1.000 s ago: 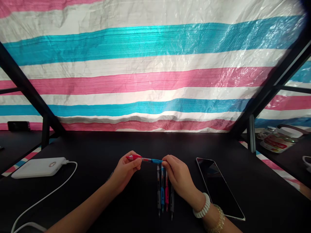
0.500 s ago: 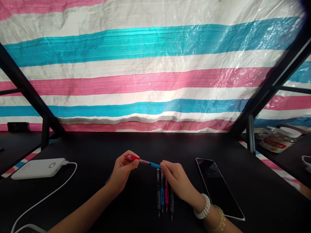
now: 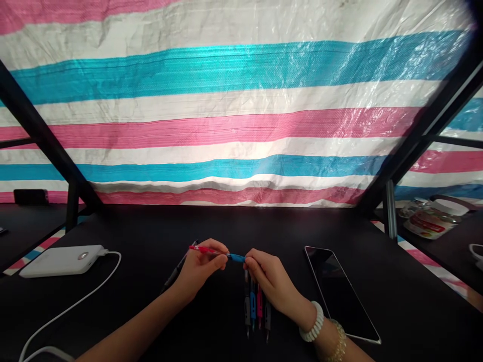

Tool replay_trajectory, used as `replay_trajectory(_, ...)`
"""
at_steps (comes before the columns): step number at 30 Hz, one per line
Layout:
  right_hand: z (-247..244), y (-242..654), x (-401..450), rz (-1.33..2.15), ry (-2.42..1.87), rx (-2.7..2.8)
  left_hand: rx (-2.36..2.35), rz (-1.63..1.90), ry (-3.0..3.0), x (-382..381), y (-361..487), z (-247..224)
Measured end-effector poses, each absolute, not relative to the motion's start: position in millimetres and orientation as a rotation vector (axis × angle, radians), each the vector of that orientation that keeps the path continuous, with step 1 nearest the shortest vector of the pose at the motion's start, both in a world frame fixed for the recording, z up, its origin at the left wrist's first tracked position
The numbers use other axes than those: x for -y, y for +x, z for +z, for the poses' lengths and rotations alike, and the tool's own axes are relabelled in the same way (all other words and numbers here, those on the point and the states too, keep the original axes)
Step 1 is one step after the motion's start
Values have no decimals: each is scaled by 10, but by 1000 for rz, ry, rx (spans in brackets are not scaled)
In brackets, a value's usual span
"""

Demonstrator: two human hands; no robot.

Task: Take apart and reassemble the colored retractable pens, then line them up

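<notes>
Blue-ended pen (image 3: pixel 237 258), partly covered, is pinched by both hands (image 3: pixel 274 277); dark pen (image 3: pixel 174 275) half hidden.

Counter (image 3: pixel 234 223) was black. Behind it, sheeting (image 3: pixel 226 125) ran in pink, white and blue stripes. Above it, held pen (image 3: pixel 237 258) showed red and blue. On it, row of pens (image 3: pixel 253 304): grey, blue, pink, grey; power bank (image 3: pixel 56 262) white; phone (image 3: pixel 341 294) black, pale-edged.

I see a flat, matte black bench (image 3: pixel 211 221). Near its middle, four slim plastic pens (image 3: pixel 253 304) lie side by side: grey, blue, pink, grey. Left of them I make out a slanted, partly hidden dark pen (image 3: pixel 173 278), then a white rounded-rectangular power bank (image 3: pixel 62 262) with its thin white cable (image 3: pixel 92 297). Rightward lies a black glass-faced phone (image 3: pixel 341 296).
</notes>
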State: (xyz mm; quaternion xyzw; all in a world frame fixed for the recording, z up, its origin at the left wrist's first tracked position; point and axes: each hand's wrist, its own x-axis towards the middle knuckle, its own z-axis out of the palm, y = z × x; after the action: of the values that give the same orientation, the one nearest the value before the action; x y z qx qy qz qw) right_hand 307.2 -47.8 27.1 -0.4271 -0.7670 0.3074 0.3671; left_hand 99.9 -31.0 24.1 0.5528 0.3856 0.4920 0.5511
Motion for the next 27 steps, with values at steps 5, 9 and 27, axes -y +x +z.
replay_trajectory(5,221,3084,474,510,-1088,2041,-905,1212,1330,309,993,219)
replay_trajectory(9,207,3095,473,360,-1049,2049,-877,1225,1360,312,987,233)
replay_trajectory(27,254,3059,513,867,-1084,2012,-789,1350,1511,371,968,291)
